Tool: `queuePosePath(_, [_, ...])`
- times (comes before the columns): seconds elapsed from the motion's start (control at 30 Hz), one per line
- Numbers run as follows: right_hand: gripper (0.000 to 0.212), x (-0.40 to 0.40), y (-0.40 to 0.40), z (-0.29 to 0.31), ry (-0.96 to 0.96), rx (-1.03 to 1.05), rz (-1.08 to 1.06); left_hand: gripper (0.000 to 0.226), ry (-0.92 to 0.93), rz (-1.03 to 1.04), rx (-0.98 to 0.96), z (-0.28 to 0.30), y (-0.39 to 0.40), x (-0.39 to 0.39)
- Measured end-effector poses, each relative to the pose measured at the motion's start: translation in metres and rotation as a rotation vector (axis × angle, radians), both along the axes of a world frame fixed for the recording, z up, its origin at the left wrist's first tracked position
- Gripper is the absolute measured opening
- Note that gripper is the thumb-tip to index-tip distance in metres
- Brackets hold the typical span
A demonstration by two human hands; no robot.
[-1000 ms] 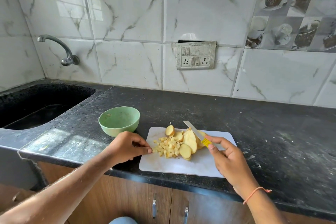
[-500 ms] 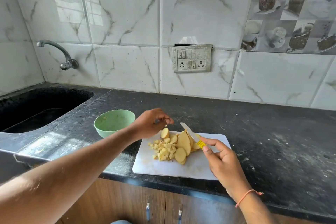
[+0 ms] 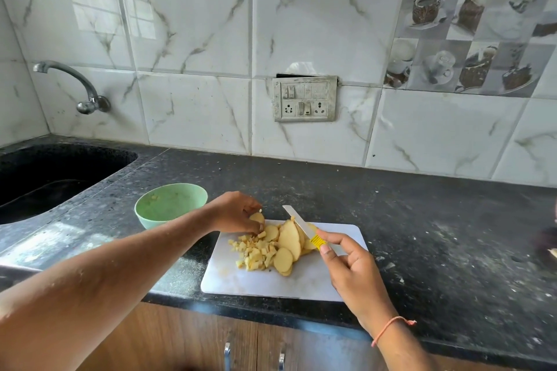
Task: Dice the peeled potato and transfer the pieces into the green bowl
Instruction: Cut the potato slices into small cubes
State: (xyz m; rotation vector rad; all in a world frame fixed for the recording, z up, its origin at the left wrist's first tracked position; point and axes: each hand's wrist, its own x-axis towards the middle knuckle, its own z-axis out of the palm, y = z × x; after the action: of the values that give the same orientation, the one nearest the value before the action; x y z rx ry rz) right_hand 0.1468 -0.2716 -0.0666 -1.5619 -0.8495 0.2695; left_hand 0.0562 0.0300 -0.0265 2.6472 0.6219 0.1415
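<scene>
My left hand (image 3: 233, 215) grips a round potato slice (image 3: 257, 217) at the far left edge of the cutting board (image 3: 271, 283), fingers curled over it. My right hand (image 3: 351, 265) holds the knife (image 3: 304, 227) by its yellow handle, pinched between thumb and forefinger; the blade points up and away, over the sliced potato (image 3: 289, 239). The remaining fingers of that hand are loosely spread.

The larger slices lean against one another at the board's centre. The diced pieces (image 3: 254, 253) lie in a heap just left of them, touching the slices. The green bowl (image 3: 170, 205) stands on the dark countertop (image 3: 422, 220), just beside the board's far left corner, behind my left forearm; a small pale bit lies inside it. The sink (image 3: 54, 172) is set into the counter further left.
</scene>
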Motion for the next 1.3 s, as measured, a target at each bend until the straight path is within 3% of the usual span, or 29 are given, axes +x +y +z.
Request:
queuePosePath(0.37, [0.023,0.0,0.0,-0.001,-0.012,0.0,-0.008,0.053,-0.266,0.077,-0.199,-0.005,0.006,-0.006])
queuePosePath(0.47, [0.024,-0.001,-0.001,0.0,-0.02,-0.011,-0.019,0.048,-0.396,0.101,-0.349,-0.001,0.006,-0.007])
queuePosePath(0.57, [0.024,-0.002,-0.001,0.002,-0.023,-0.011,-0.023,0.061,-0.434,0.085,-0.426,0.0,0.002,-0.02])
queuePosePath(0.73, [0.023,-0.002,0.0,0.002,-0.043,-0.016,-0.035,0.08,-0.394,-0.001,-0.311,-0.024,-0.022,-0.071])
queuePosePath(1.0, [0.024,-0.005,0.0,0.001,-0.069,-0.026,-0.059,0.072,-0.432,-0.024,0.098,-0.067,-0.026,-0.131])
queuePosePath(1.13, [0.023,-0.009,-0.001,0.001,-0.115,-0.054,-0.085,0.076,-0.415,-0.025,0.116,-0.068,-0.021,-0.129])
queuePosePath(1.3, [0.023,-0.018,0.0,0.0,-0.232,-0.119,-0.134,0.067,-0.43,-0.031,0.169,-0.066,-0.024,-0.136])
